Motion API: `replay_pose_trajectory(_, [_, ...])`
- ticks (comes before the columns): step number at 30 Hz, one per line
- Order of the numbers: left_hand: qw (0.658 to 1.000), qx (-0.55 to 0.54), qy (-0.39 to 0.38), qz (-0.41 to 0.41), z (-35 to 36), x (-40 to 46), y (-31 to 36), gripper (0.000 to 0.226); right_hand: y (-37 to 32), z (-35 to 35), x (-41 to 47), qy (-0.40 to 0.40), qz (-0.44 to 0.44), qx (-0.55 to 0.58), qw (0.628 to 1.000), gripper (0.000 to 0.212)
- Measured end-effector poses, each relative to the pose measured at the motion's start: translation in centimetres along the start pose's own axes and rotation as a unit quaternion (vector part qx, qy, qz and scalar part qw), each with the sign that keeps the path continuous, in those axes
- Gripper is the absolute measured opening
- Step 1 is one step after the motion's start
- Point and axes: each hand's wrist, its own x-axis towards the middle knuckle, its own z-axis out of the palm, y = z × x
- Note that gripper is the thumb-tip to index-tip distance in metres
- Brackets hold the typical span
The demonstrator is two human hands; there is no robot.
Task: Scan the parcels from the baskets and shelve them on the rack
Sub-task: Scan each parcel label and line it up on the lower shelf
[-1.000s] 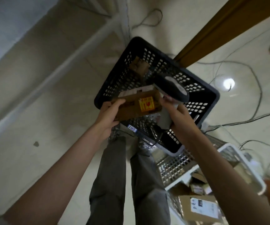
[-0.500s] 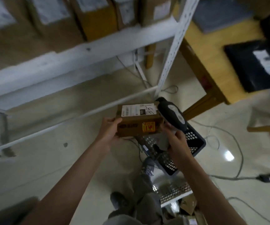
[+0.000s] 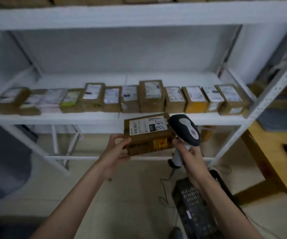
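We count one parcel (image 3: 147,133) in our hands, one barcode scanner (image 3: 185,129), one dark basket (image 3: 198,209) on the floor, and a row of about a dozen parcels (image 3: 122,98) on the middle shelf of the white rack (image 3: 104,118), with more on the shelf above that we cannot count through the blur. The floor is pale tile with thin cables trailing across it, and a wooden bench (image 3: 268,163) stands to the right of the rack. Our left hand (image 3: 116,150) grips the parcel's left end, thumb curled on the near face and fingers wrapped underneath. Our right hand (image 3: 188,152) is closed round the scanner's pale handle, and its forefinger touches the parcel's right end. The parcel is held in the air just in front of the middle shelf's edge, label side up, with the scanner's dark head against its right corner.
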Motion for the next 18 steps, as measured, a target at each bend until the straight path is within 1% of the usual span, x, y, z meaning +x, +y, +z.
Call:
replay_pose_trajectory(5, [0.993, -0.035, 0.054, 0.098, -4.1, -4.0, 4.5, 0.029, -5.2, 5.6, -0.3, -0.076, -0.064, -0.018, 0.995, 0.042])
replay_pose_trajectory(6, [0.990, -0.039, 0.066, 0.115, -4.7, -4.6, 5.2, 0.029, -6.2, 6.6, -0.2, -0.090, -0.074, -0.022, 0.993, 0.042])
replay_pose_trajectory(11, [0.972, -0.046, 0.125, 0.192, -7.4, -7.3, 8.6, 0.029, -10.9, 10.8, -0.1, -0.141, -0.148, -0.057, 0.977, 0.026])
replay_pose_trajectory(14, [0.957, -0.048, 0.159, 0.237, -8.5, -8.5, 10.4, 0.031, -13.8, 12.6, 0.1, -0.170, -0.186, -0.102, 0.962, 0.027])
replay_pose_trajectory(18, [0.937, -0.023, 0.200, 0.285, -9.6, -9.9, 12.8, 0.034, -17.5, 14.5, 0.0, -0.178, -0.246, -0.193, 0.933, 0.026])
